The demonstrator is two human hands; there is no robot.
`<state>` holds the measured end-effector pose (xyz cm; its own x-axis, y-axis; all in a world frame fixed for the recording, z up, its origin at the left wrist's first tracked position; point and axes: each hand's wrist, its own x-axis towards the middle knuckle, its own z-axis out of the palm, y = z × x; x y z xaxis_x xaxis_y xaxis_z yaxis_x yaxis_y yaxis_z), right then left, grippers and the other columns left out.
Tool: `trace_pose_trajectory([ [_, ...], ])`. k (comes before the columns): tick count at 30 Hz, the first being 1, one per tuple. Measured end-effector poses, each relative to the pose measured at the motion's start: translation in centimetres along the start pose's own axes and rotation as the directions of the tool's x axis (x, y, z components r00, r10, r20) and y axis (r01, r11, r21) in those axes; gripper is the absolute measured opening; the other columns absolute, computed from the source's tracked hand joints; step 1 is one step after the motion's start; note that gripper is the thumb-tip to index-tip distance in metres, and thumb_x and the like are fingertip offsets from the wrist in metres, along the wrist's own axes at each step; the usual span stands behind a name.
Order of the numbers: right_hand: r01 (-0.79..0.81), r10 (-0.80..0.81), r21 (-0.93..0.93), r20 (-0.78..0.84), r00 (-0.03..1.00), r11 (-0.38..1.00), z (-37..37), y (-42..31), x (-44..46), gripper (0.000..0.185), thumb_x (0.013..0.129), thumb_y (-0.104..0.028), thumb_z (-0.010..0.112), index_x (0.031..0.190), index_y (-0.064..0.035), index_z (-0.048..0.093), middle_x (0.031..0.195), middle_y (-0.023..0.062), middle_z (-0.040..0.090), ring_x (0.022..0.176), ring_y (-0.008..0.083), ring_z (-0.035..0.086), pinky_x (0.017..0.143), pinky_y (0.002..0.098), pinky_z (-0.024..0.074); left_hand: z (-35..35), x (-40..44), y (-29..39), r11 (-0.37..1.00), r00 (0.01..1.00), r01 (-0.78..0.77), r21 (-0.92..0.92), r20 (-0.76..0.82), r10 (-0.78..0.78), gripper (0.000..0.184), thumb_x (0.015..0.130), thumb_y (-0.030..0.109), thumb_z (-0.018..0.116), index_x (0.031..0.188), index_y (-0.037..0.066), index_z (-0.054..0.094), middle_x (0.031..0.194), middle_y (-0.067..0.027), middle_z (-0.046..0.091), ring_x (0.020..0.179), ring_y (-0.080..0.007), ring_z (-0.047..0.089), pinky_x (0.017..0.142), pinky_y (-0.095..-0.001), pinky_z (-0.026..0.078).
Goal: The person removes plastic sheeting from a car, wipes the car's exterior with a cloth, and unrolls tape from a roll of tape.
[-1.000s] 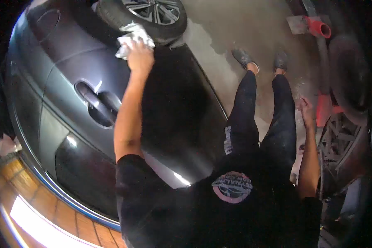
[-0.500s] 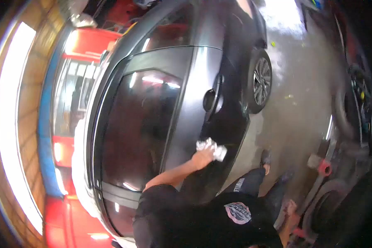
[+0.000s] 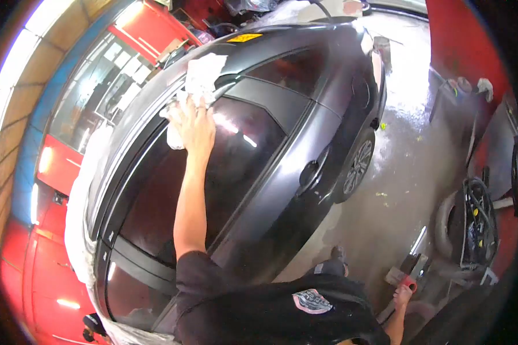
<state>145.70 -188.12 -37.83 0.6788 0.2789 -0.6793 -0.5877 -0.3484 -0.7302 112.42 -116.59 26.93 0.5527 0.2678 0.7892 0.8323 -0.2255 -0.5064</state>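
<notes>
My left hand (image 3: 194, 126) is stretched out over the car, fingers spread over a crumpled white cloth (image 3: 205, 73). It presses the cloth along the top edge of the dark side window (image 3: 213, 161), at the roof line. The car (image 3: 282, 172) is dark grey, with a door handle (image 3: 313, 172) below the window. Low at my side, my right hand (image 3: 403, 294) has its fingers curled. Whether anything is inside them I cannot make out. A red round part (image 3: 408, 283) of equipment on the floor shows just behind that hand.
White covering sheet (image 3: 80, 213) lies along the car's far side. A tyre (image 3: 445, 224), a black-framed part (image 3: 479, 221) and metal panels (image 3: 452, 115) stand to the right on the wet floor (image 3: 397, 213). A red wall with a window (image 3: 92, 86) is beyond the car.
My left hand has moved with the cloth from the door panel below the handle up to the top edge of the window. The view has turned and shifted.
</notes>
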Motion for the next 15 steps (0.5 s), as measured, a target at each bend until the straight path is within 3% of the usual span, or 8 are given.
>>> trace_pose_trajectory([
  [3,-0.173,0.101,0.292,0.245,0.964,0.941,0.1,5.0,8.6,0.015,0.096,-0.023,0.054,0.088,-0.0148,0.065,0.061,0.0005,0.052,0.043,0.0157,0.047,0.035,0.0317,0.0356,5.6,3.1,1.4,0.998,0.998,-0.06,-0.037,0.028,0.061,0.031,0.093,0.028,0.057,0.109,0.009,0.075,0.126,-0.0186,0.066,0.128,-0.0373,0.053,0.099,-0.0611,0.042],
  [4,-0.253,0.123,0.388,0.329,0.936,0.886,1.2,6.1,10.9,0.016,0.095,-0.019,0.054,0.086,-0.0137,0.066,0.059,0.0016,0.051,0.042,0.0168,0.047,0.034,0.0335,0.0365,8.8,3.6,3.1,0.97,0.991,0.076,-0.23,0.123,-0.048,0.027,0.09,0.025,0.057,0.1,0.007,0.075,0.111,-0.0169,0.07,0.116,-0.0345,0.061,0.089,-0.0547,0.049],
  [5,-0.229,0.147,0.222,0.33,0.932,0.948,3.7,4.1,10.2,0.014,0.095,-0.02,0.054,0.089,-0.0126,0.065,0.062,0.0028,0.053,0.046,0.0179,0.049,0.037,0.0344,0.0386,7.5,5.7,5.1,0.988,0.925,-0.004,-0.157,0.375,0.063,0.027,0.088,0.022,0.057,0.101,0.007,0.075,0.109,-0.0175,0.069,0.104,-0.0349,0.064,0.081,-0.0517,0.051],
  [7,-0.105,0.135,-0.111,0.315,0.94,0.988,10.0,-0.4,8.7,0.013,0.095,-0.02,0.055,0.095,-0.0105,0.064,0.068,0.0053,0.056,0.053,0.0199,0.054,0.041,0.0361,0.0428,9.1,7.3,7.5,0.927,0.991,-0.135,-0.35,-0.044,0.127,0.03,0.087,0.022,0.057,0.105,0.008,0.075,0.125,-0.02,0.063,0.125,-0.0415,0.053,0.101,-0.0604,0.041],
  [10,0.066,0.054,-0.261,0.427,0.903,0.963,17.6,-5.4,10.1,0.018,0.095,-0.021,0.057,0.104,-0.0073,0.062,0.078,0.009,0.062,0.065,0.0229,0.06,0.048,0.0387,0.0491,10.3,8.3,6.6,0.908,0.898,-0.371,-0.193,0.174,0.404,0.03,0.088,0.028,0.059,0.104,0.011,0.077,0.13,-0.0152,0.061,0.132,-0.0398,0.047,0.108,-0.0671,0.03],
  [12,0.2,-0.054,-0.236,0.509,0.859,0.951,21.1,-7.9,13.9,0.023,0.095,-0.022,0.058,0.11,-0.0051,0.061,0.085,0.0115,0.065,0.073,0.0249,0.065,0.052,0.0404,0.0533,10.2,7.6,3.2,0.908,0.94,-0.324,-0.266,0.013,0.34,0.028,0.088,0.027,0.059,0.104,0.011,0.077,0.127,-0.0137,0.063,0.128,-0.0366,0.051,0.106,-0.0681,0.031],
  [14,0.323,-0.184,-0.151,0.573,0.799,0.934,24.2,-10.3,16.7,0.029,0.095,-0.023,0.059,0.116,-0.003,0.06,0.091,0.0139,0.068,0.08,0.027,0.07,0.057,0.0421,0.0575,5.1,7.7,-3.4,0.982,0.88,-0.12,-0.147,0.442,0.174,0.027,0.089,0.024,0.058,0.105,0.011,0.076,0.117,-0.0114,0.068,0.12,-0.0313,0.058,0.103,-0.0632,0.036],
  [15,0.352,-0.148,-0.248,0.588,0.795,0.902,24.7,-12.4,17.1,0.03,0.095,-0.022,0.059,0.118,-0.0022,0.058,0.096,0.0143,0.068,0.083,0.0283,0.069,0.058,0.0438,0.0578,5.9,6.2,-7.5,0.99,0.921,-0.131,-0.043,0.365,0.137,0.025,0.089,0.021,0.057,0.101,0.009,0.076,0.104,-0.0124,0.073,0.106,-0.0284,0.066,0.096,-0.0531,0.046],
])
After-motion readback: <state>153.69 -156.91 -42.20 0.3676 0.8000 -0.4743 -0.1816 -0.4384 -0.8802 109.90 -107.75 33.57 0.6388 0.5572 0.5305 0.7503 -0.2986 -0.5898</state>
